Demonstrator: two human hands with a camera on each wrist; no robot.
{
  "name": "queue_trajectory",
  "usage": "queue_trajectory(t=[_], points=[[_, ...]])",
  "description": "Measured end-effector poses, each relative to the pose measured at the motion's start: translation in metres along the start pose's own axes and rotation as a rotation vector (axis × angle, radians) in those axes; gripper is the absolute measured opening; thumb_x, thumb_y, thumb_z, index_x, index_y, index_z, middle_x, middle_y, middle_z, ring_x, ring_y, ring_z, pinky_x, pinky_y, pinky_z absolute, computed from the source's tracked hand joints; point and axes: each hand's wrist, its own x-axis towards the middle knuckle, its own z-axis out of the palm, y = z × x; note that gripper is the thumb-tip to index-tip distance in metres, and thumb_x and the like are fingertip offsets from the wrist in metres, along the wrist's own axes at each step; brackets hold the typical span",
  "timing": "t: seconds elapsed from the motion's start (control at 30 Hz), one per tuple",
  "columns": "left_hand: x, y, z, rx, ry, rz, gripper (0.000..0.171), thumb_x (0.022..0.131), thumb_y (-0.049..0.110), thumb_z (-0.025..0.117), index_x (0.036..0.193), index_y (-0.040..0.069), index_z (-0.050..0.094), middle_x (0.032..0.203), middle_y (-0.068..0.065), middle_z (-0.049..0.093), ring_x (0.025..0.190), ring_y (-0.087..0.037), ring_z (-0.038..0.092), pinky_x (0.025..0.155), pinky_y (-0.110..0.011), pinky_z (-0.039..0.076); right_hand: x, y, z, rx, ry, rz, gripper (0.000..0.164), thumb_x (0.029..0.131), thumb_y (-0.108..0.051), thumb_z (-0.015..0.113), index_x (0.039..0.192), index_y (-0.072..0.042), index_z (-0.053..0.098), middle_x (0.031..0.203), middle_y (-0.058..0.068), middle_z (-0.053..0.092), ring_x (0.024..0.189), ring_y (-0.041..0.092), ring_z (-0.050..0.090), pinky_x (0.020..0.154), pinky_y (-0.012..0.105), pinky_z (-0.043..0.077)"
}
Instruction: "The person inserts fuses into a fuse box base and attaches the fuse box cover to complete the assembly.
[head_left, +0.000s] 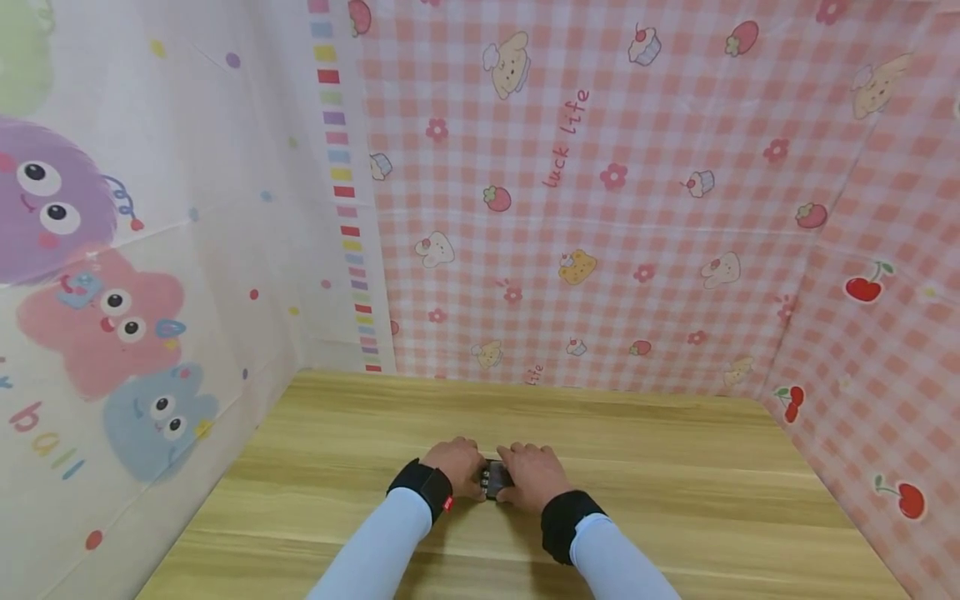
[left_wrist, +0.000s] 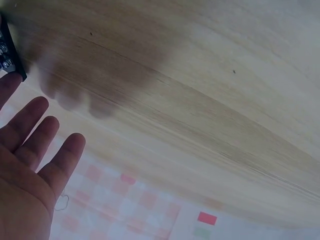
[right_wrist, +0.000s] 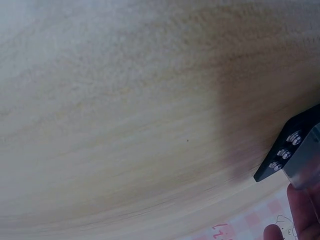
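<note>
Both hands meet over a small black block (head_left: 498, 480) on the table. Along its left side runs a row of three silvery screw-like parts, and a greyish, shiny cover (right_wrist: 305, 162) lies beside that row. From the left, my left hand (head_left: 456, 467) holds the block by its edges, thumb on the near side. Its index fingertip meets the block's corner in the left wrist view, while the other fingers (left_wrist: 32, 130) stretch out free. My right hand (head_left: 537, 477) grips the block's right part between thumb and fingers, partly covering it.
The wood-patterned tabletop (head_left: 660, 467) spreads around the hands. A pink checked cloth (head_left: 570, 192) hangs behind it and along the right, and a white cartoon-printed cloth (head_left: 247, 208) hangs on the left. Black bands (head_left: 564, 525) wrap both wrists.
</note>
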Motion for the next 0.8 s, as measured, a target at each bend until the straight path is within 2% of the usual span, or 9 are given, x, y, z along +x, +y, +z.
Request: queue_trajectory(t=[0.2, 0.33, 0.5, 0.6, 0.8], points=[[-0.001, -0.002, -0.002, 0.015, -0.015, -0.017, 0.033, 0.074, 0.044, 0.084, 0.094, 0.018, 0.074, 0.079, 0.005, 0.053, 0.079, -0.015, 0.053, 0.069, -0.033, 0.049, 0.002, 0.002, 0.004, 0.030, 0.004, 0.012, 0.067, 0.077, -0.042, 0.084, 0.130, -0.006, 0.062, 0.111, 0.010, 0.065, 0.100, 0.027, 0.063, 0.087, 0.048, 0.048], [-0.003, -0.001, -0.003, 0.012, -0.035, -0.032, 0.036, 0.075, 0.044, 0.084, 0.098, 0.019, 0.075, 0.081, 0.004, 0.055, 0.081, -0.015, 0.054, 0.073, -0.034, 0.050, 0.002, 0.002, 0.004, 0.051, -0.001, 0.019, 0.066, 0.077, -0.040, 0.084, 0.129, -0.006, 0.062, 0.110, 0.010, 0.066, 0.099, 0.027, 0.063, 0.086, 0.049, 0.048], [-0.007, -0.002, -0.010, -0.015, -0.046, -0.045, 0.036, 0.077, 0.044, 0.082, 0.101, 0.017, 0.076, 0.084, 0.003, 0.057, 0.083, -0.015, 0.054, 0.074, -0.034, 0.050, 0.001, 0.003, 0.000, 0.084, -0.010, 0.023, 0.070, 0.075, -0.042, 0.085, 0.132, -0.008, 0.062, 0.111, 0.010, 0.065, 0.098, 0.027, 0.063, 0.087, 0.049, 0.048], [-0.010, -0.005, -0.016, -0.051, -0.030, -0.052, 0.034, 0.078, 0.041, 0.081, 0.098, 0.015, 0.076, 0.084, 0.002, 0.058, 0.084, -0.016, 0.056, 0.073, -0.036, 0.051, 0.001, 0.006, 0.000, 0.106, -0.013, 0.029, 0.074, 0.075, -0.046, 0.084, 0.134, -0.008, 0.061, 0.116, 0.011, 0.063, 0.102, 0.028, 0.062, 0.089, 0.050, 0.047], [-0.011, -0.018, -0.015, -0.122, -0.029, -0.124, 0.040, 0.081, 0.042, 0.079, 0.110, 0.014, 0.075, 0.104, -0.003, 0.066, 0.101, -0.022, 0.061, 0.087, -0.041, 0.051, -0.002, 0.018, -0.001, 0.136, -0.009, 0.057, 0.080, 0.077, -0.058, 0.078, 0.137, -0.009, 0.058, 0.126, 0.014, 0.060, 0.113, 0.033, 0.058, 0.093, 0.053, 0.045]])
